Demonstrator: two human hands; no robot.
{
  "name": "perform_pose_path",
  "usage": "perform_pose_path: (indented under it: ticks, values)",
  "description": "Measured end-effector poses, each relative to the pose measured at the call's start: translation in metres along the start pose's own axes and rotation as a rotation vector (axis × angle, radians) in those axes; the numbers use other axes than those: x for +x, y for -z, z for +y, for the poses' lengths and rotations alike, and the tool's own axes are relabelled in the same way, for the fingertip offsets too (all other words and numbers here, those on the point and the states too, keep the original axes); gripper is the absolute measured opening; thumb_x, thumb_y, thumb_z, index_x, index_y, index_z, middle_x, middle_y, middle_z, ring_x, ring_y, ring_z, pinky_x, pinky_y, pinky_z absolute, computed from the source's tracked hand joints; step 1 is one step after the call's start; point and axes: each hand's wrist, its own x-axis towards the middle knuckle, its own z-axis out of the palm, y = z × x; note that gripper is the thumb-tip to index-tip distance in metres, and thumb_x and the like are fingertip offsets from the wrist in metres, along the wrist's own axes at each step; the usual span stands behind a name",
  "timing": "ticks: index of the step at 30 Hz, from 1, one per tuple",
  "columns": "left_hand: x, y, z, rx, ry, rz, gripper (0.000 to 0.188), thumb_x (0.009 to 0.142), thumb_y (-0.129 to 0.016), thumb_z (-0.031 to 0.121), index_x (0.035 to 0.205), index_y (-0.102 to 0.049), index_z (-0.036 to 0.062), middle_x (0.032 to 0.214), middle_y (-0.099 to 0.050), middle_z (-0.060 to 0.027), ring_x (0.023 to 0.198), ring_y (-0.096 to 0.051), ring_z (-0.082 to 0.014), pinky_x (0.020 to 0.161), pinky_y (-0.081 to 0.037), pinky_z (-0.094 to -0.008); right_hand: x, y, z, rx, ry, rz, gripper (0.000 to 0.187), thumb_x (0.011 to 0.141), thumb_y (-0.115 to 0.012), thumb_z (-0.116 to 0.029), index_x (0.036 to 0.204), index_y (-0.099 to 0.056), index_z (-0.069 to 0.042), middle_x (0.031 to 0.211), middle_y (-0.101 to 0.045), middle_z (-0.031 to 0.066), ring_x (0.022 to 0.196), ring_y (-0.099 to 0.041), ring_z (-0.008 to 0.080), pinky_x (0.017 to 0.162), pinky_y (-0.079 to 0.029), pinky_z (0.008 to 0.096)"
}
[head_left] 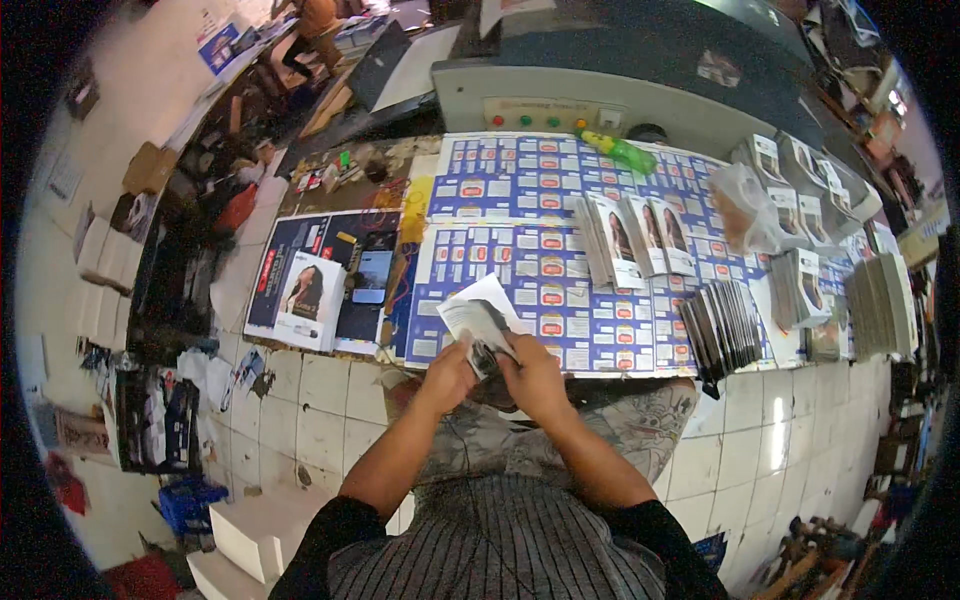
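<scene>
Close to the table's front edge, a white and dark grey printed carton (482, 312) is held tilted between my two hands. My left hand (450, 378) is closed round its lower left side. On the other side, my right hand (534, 376) grips the lower right edge with bent fingers. The carton's lower part is partly covered by my fingers, and its folds are too blurred to make out. Beneath and beyond it lie large blue and white printed sheets (490, 255). A row of white cartons with a portrait print (618, 240) stands farther right on these sheets.
Dark-edged cartons (722, 325) stand packed at the right front, with more cartons (795, 290) and a plastic bag (745, 205) behind. A green bottle (625, 152) lies by the grey machine (560, 95). On the left are a phone (372, 275) and a carton stack (308, 300).
</scene>
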Motion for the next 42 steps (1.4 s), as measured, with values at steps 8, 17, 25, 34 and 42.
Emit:
perform_pose_path:
  ticks: [8, 17, 25, 34, 42]
  values:
    - [0.013, 0.033, 0.005, 0.022, -0.080, 0.210, 0.061, 0.094, -0.070, 0.016, 0.147, -0.041, 0.0086, 0.125, -0.062, -0.0052, 0.114, -0.059, -0.0182, 0.096, -0.050, -0.0360, 0.028, 0.022, 0.038, 0.664, -0.372, -0.047, 0.025, 0.091, -0.066, -0.005, 0.115, -0.063, 0.002, 0.099, -0.068, 0.0042, 0.089, -0.061, 0.0125, 0.081, -0.050, 0.0294]
    - [0.049, -0.001, 0.013, 1.799, -0.373, 0.650, 0.061, 0.084, -0.069, 0.017, 0.141, -0.048, 0.0160, 0.136, -0.053, -0.0182, 0.125, -0.050, -0.0368, 0.098, -0.041, -0.0521, 0.049, -0.010, 0.121, -0.102, -0.155, 0.196, 0.032, 0.081, -0.066, -0.011, 0.112, -0.066, -0.002, 0.089, -0.070, 0.0196, 0.080, -0.069, 0.0300, 0.072, -0.053, 0.0388]
    - [0.060, 0.025, -0.005, 2.033, -0.531, 0.027, 0.057, 0.092, -0.060, 0.038, 0.146, -0.049, 0.0222, 0.150, -0.045, -0.0099, 0.142, -0.035, -0.0303, 0.116, -0.023, -0.0526, 0.049, 0.011, 0.109, 0.772, -0.663, 0.016, 0.052, 0.098, -0.058, -0.039, 0.128, -0.059, 0.005, 0.114, -0.069, 0.0180, 0.095, -0.068, 0.0278, 0.083, -0.054, 0.0377]
    - [0.056, 0.015, 0.000, 2.066, -0.567, -0.001, 0.054, 0.093, -0.058, 0.045, 0.140, -0.055, 0.0203, 0.150, -0.043, -0.0126, 0.141, -0.033, -0.0319, 0.114, -0.021, -0.0545, 0.050, 0.025, 0.112, 0.659, -0.612, -0.304, 0.048, 0.101, -0.043, -0.037, 0.128, -0.061, -0.002, 0.123, -0.064, 0.0165, 0.107, -0.063, 0.0311, 0.097, -0.048, 0.0436]
    - [0.073, 0.063, -0.002, 2.074, -0.457, -0.052, 0.055, 0.086, -0.064, 0.024, 0.137, -0.054, 0.0070, 0.147, -0.046, -0.0153, 0.143, -0.033, -0.0324, 0.117, -0.021, -0.0536, 0.049, -0.025, 0.108, -0.460, 0.319, -0.241, 0.051, 0.096, -0.058, -0.036, 0.140, -0.052, -0.011, 0.151, -0.041, 0.0174, 0.138, -0.040, 0.0364, 0.115, -0.029, 0.0521]
